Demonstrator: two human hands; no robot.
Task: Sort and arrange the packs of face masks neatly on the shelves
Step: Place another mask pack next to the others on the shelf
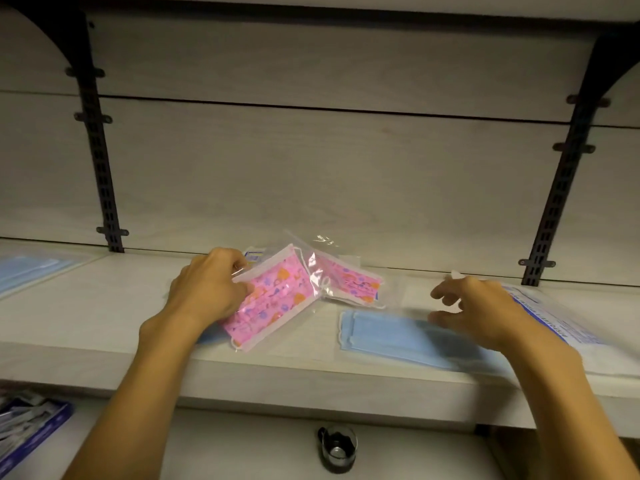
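Observation:
A pink patterned mask pack (273, 299) in clear plastic lies tilted on the pale shelf (104, 306). My left hand (207, 285) grips its left end with curled fingers. A second pink pack (349, 278) leans behind it to the right. A blue mask pack (391, 334) lies flat near the shelf's front edge. My right hand (474, 310) hovers over the blue pack's right end with fingers spread and loosely bent, holding nothing. A white pack with blue print (554, 317) lies partly under that hand's wrist.
More blue mask packs (31, 271) lie at the shelf's far left. Black slotted uprights (100, 161) and brackets stand against the back panel on both sides. Below the shelf are a blue tray of items (27, 431) and a small dark glass (337, 448).

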